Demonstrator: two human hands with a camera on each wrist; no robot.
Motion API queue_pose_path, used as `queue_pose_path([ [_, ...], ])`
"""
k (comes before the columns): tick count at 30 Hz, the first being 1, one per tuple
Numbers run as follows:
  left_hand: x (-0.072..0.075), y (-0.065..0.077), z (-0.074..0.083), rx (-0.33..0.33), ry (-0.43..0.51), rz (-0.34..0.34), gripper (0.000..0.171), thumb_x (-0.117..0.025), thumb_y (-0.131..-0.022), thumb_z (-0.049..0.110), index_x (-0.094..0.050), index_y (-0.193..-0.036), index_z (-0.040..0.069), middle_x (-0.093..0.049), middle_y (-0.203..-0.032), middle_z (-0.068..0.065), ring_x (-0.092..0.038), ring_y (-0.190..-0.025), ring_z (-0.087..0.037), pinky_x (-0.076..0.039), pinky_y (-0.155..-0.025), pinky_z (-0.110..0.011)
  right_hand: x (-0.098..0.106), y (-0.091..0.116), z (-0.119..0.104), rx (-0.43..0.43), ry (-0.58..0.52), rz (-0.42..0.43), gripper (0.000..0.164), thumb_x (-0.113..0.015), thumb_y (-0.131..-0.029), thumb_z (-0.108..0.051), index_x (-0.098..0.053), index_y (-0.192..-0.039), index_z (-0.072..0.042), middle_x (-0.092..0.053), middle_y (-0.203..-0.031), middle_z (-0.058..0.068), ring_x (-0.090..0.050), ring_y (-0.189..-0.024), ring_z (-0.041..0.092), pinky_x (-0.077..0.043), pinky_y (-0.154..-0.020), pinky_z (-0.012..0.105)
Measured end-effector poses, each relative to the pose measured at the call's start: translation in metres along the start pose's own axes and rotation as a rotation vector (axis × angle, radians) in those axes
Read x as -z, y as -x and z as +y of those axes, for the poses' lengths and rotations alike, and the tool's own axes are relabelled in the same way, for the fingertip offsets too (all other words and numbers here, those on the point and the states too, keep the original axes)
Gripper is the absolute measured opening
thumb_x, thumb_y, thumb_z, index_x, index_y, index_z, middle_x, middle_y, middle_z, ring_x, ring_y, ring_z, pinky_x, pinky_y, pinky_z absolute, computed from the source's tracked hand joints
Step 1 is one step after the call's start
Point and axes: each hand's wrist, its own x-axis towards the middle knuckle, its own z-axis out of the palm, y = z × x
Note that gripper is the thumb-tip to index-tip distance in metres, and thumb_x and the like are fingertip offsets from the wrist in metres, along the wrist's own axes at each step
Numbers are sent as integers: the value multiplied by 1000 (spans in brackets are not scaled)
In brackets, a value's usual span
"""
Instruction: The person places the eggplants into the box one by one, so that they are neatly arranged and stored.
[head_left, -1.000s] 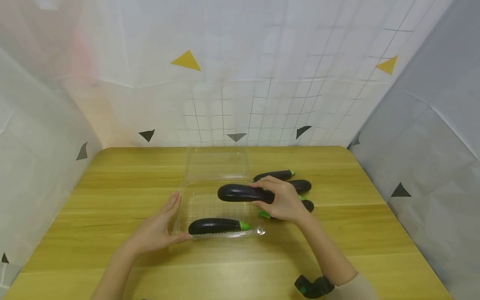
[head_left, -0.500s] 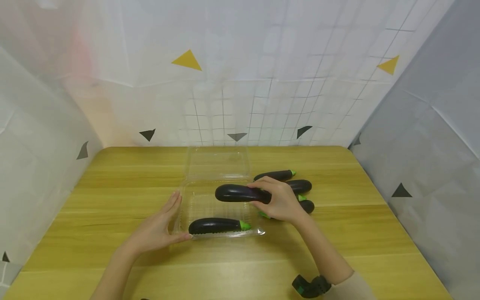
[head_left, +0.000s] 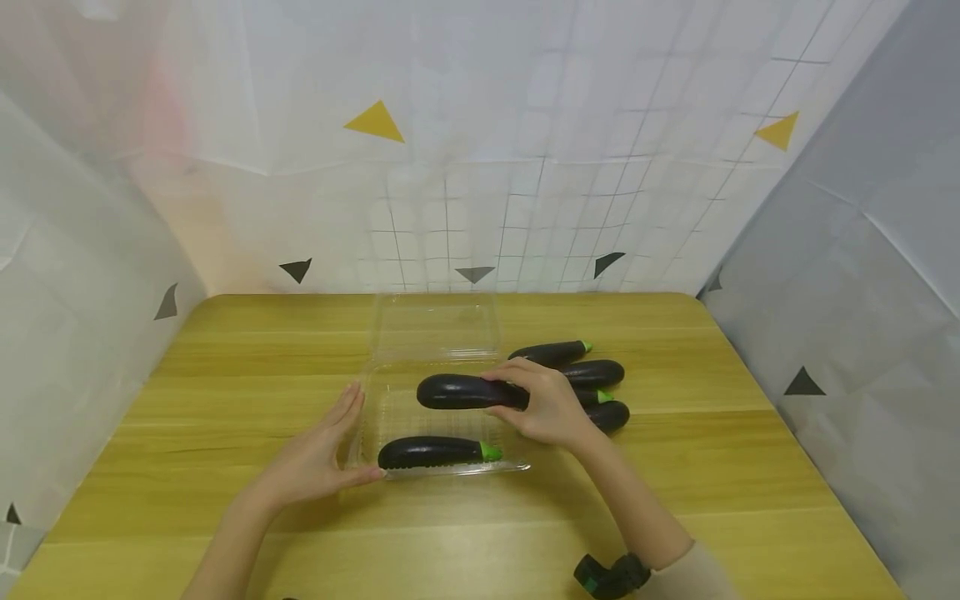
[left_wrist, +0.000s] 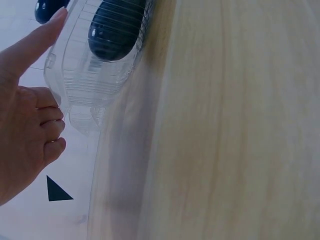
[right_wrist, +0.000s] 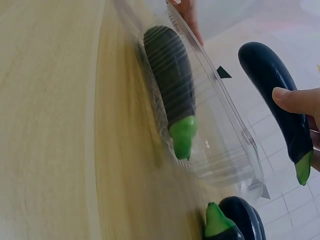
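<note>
My right hand (head_left: 546, 404) grips a dark purple eggplant (head_left: 453, 392) near its green stem end. In the right wrist view that held eggplant (right_wrist: 270, 75) hangs above the rim of a clear plastic clamshell box (head_left: 390, 408), thumb across its side. Inside the box, along the front wall, lies another eggplant (head_left: 427, 452), green cap to the right. My left hand (head_left: 315, 458) spans the box's left side with fairly straight fingers, its thumb at the front left corner. The left wrist view shows the left thumb (left_wrist: 37, 42) against the clear rim.
Several more eggplants (head_left: 596, 372) lie grouped to the right of the box, partly behind my right hand. The box's clear lid (head_left: 435, 325) lies open toward the back. A white sheet wall (head_left: 450, 225) with triangle marks encloses the wooden table (head_left: 712, 467).
My right hand has carried the held eggplant a little left and toward me, farther over the box, uncovering more of the eggplants at the right. The left hand and box stay put.
</note>
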Motion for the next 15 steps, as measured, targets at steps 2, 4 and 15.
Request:
queue_pose_path([
  [2, 0, 0, 0, 1, -6, 1, 115, -64, -75, 71, -12, -154, 5, -4, -160, -14, -20, -142, -36, -38, -103, -54, -2, -1, -2, -1, 0, 1, 43, -85, -74, -22, -71, -115, -17, -66, -105, -6, -64, -92, 10, -55, -74, 28],
  [4, -1, -1, 0, 3, -7, 0, 116, -64, -75, 71, -12, -154, 5, -4, -160, -14, -21, -142, -36, -39, -102, -54, -3, -2, -3, -3, 0, 4, 42, -85, -74, -22, -71, -114, -18, -66, -105, -7, -64, -92, 10, -55, -75, 27],
  [15, -1, 0, 2, 2, 16, -8, 115, -65, -76, 69, -11, -154, 4, -2, -160, -15, -19, -141, -38, -35, -104, -55, -15, -6, -10, 4, -28, 16, 44, -86, -72, -16, -71, -113, -16, -67, -105, -5, -65, -92, 12, -55, -75, 28],
])
